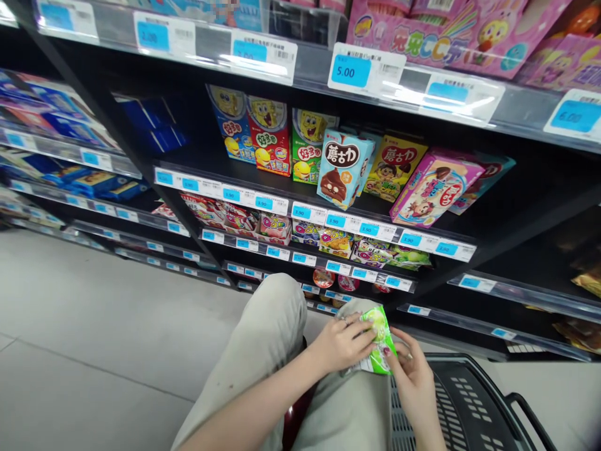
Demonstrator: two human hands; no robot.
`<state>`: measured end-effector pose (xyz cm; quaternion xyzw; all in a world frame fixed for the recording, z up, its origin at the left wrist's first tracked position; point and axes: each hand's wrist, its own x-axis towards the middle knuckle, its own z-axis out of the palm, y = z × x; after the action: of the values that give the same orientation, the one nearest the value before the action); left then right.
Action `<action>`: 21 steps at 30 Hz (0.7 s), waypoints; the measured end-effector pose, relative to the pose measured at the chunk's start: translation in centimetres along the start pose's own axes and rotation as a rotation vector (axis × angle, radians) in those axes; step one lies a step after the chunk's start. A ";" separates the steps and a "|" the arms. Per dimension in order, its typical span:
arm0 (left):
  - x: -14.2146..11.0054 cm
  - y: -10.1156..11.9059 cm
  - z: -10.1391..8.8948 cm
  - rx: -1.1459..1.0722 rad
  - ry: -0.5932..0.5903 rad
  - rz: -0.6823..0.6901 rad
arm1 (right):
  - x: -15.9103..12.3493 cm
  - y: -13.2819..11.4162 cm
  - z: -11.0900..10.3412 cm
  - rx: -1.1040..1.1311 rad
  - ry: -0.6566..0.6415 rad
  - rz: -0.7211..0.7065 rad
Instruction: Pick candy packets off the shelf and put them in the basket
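Observation:
A small green-and-white candy packet (381,343) rests over my right knee, between my two hands. My left hand (345,341) reaches in from the left, its fingers laid across the packet's left side; the thumb is hidden. At the packet's right edge, my right hand (410,363) pinches it between thumb and fingers. Beyond my knees, similar bags of gummies (370,250) lie in a row on a low shelf. One green bag (409,257) there has a colour close to the packet in my hands.
A dark plastic shopping basket (462,401) stands on the floor at my right. Above the gummies, a shelf holds a blue snack box (342,166), a tilted pink box (436,188) and several others. Price-tag rails (375,228) edge the shelves. Grey tiled floor (94,326) stretches leftward.

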<state>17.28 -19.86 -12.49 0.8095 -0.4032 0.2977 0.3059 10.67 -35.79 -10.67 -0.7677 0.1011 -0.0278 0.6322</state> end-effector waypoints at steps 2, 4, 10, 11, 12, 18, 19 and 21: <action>0.1 0.1 0.0 0.034 0.052 0.038 | -0.1 0.0 0.0 -0.030 -0.011 -0.008; 0.2 0.2 -0.1 0.031 0.047 0.013 | -0.2 0.1 -0.1 -0.060 -0.016 -0.014; 0.6 0.9 -0.6 -0.134 -0.160 -0.302 | -0.2 0.1 0.0 -0.068 -0.009 -0.027; 0.5 1.0 -0.6 -0.175 -0.163 -0.335 | -0.1 0.0 0.0 -0.060 -0.009 -0.027; 0.5 1.0 -0.5 -0.205 -0.164 -0.352 | 0.0 -0.1 0.1 -0.051 -0.012 -0.025; -0.3 1.2 0.6 -0.120 -0.181 -0.262 | 0.9 -0.6 0.2 -0.193 -0.037 0.062; -0.4 1.2 0.8 -0.103 -0.177 -0.247 | 0.9 -0.7 0.1 -0.231 -0.042 0.074; -0.5 1.2 0.8 -0.106 -0.164 -0.234 | 1.1 -0.6 -0.1 -0.276 -0.037 0.084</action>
<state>16.26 -20.81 -13.08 0.8552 -0.3450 0.1715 0.3467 11.79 -35.96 -10.13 -0.8427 0.1242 0.0271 0.5231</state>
